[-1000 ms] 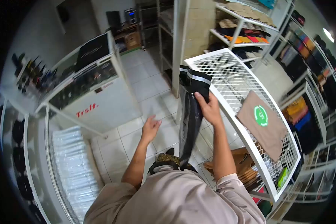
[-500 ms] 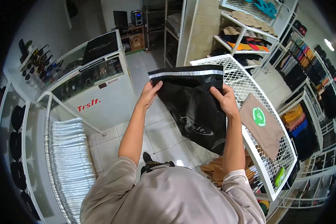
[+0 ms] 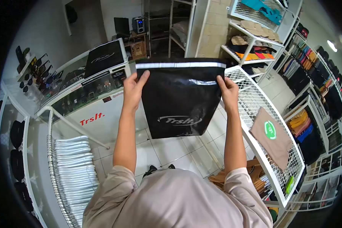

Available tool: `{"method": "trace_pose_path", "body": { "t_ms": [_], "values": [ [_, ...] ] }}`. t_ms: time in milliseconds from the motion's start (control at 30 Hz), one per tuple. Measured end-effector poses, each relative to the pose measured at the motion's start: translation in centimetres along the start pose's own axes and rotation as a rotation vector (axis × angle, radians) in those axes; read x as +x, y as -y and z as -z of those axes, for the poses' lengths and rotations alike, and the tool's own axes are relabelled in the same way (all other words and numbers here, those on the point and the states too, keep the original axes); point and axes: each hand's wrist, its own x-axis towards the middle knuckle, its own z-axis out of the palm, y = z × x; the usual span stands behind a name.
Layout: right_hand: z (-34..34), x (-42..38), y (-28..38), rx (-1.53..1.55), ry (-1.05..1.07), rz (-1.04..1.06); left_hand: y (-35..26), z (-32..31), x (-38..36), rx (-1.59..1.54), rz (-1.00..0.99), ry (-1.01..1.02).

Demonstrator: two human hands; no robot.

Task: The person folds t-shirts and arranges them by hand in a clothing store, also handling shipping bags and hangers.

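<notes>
Above the tiled floor (image 3: 174, 154), left hand (image 3: 133, 92) and right hand (image 3: 229, 93), set apart, pinch opposite edges of a black bag (image 3: 182, 95), probably so it hangs flat

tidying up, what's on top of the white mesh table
A folded brown garment with a round green print, and a bright green item. The mesh under the garment is covered; the right hand hides part of the table's rim.

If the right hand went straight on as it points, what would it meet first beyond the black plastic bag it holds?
The right hand would probably meet the far end of the white metal-mesh table, though depth is unclear.
</notes>
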Motion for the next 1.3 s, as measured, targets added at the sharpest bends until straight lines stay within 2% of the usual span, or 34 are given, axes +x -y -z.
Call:
{"method": "trace_pose_path", "body": {
  "t_ms": [33, 100, 167, 200, 267, 300, 367, 400, 433, 467, 500, 567, 633, 667, 700, 733, 800, 833, 900, 967, 1000, 1033, 1100, 1167, 1300],
  "values": [
    [-0.9, 0.9, -0.3, -0.088, -0.003, 0.018, -0.5, 0.7, 1.1, 0.066, -0.049, -0.032],
    [-2.8, 2.8, -1.4, 0.129, -0.088, 0.137, -2.8, 1.7, 1.7, -0.074, -0.076, -0.039],
    [-6.6, 3.5, -1.4, 0.218, -0.153, 0.097, -2.4, 4.4, 2.1, -0.004, -0.099, 0.173],
    [-6.7, 4.7, -4.1, 0.217, -0.030, 0.085, -0.9, 5.6, 2.2, 0.071, -0.065, 0.213],
    [-10.0, 5.1, -6.0, 0.202, -0.045, 0.010, 1.7, 8.4, 1.8, 0.093, 0.030, 0.163],
    [-11.3, 5.8, -7.6, 0.154, -0.043, 0.012, 1.7, 8.8, 1.5, 0.071, 0.052, 0.124],
    [-14.2, 5.7, -7.4, 0.264, 0.022, -0.064, 1.0, 10.2, 2.1, -0.021, 0.046, 0.018],
    [-16.0, 5.3, -6.2, 0.343, 0.057, -0.029, 0.5, 11.2, 2.3, -0.128, 0.051, -0.071],
    [-17.5, 4.7, -4.6, 0.421, 0.093, 0.006, -0.1, 12.5, 2.9, -0.145, 0.034, -0.073],
    [-17.9, 4.3, -4.5, 0.290, 0.120, 0.001, -1.3, 13.4, 3.4, -0.179, 0.029, -0.097],
    [-19.4, 2.8, -3.3, 0.211, 0.187, 0.126, -2.6, 14.1, 3.9, -0.213, 0.024, -0.118],
    [-22.2, 1.1, -5.2, 0.142, 0.280, 0.142, -3.4, 16.0, 4.8, -0.235, 0.042, -0.166],
    [-23.7, 1.4, -12.4, 0.050, 0.295, -0.049, -2.3, 18.5, 5.6, -0.126, 0.051, -0.185],
    [-25.6, 1.1, -13.8, 0.197, 0.244, -0.069, -1.3, 20.2, 5.3, -0.119, 0.059, -0.199],
    [-27.0, 1.1, -14.3, 0.201, 0.258, -0.074, -0.2, 22.3, 5.0, -0.042, 0.139, -0.198],
    [-28.1, 1.2, -14.5, 0.243, 0.184, -0.096, -0.6, 22.9, 4.8, 0.032, 0.215, -0.194],
    [-30.6, 1.2, -14.4, 0.311, 0.107, -0.136, 0.4, 25.5, 1.7, 0.303, 0.493, -0.064],
    [-31.4, 2.0, -15.0, 0.323, 0.107, -0.142, 3.4, 26.6, 0.2, 0.244, 0.494, -0.052],
    [-32.3, 3.2, -16.8, 0.243, 0.253, -0.172, 6.9, 28.1, -1.3, 0.196, 0.504, -0.040],
    [-33.9, 5.2, -18.2, 0.217, 0.306, -0.117, 9.2, 27.9, -0.1, 0.061, 0.311, -0.294],
    [-34.6, 6.5, -18.9, 0.182, 0.365, -0.060, 10.0, 29.1, 0.7, 0.063, 0.280, -0.353],
    [-35.4, 7.8, -19.3, 0.146, 0.432, -0.006, 8.0, 28.4, 2.6, 0.060, 0.260, -0.403],
    [-37.0, 10.7, -19.2, 0.073, 0.489, 0.008, 6.7, 28.9, 6.1, 0.116, 0.089, -0.482],
    [-39.6, 13.3, -17.9, 0.046, 0.508, 0.026, 5.9, 29.9, 9.3, 0.182, 0.005, -0.542],
    [-44.2, 18.0, -17.5, 0.032, 0.484, 0.089, 5.0, 31.4, 15.4, 0.297, -0.050, -0.640]
  ]
}}
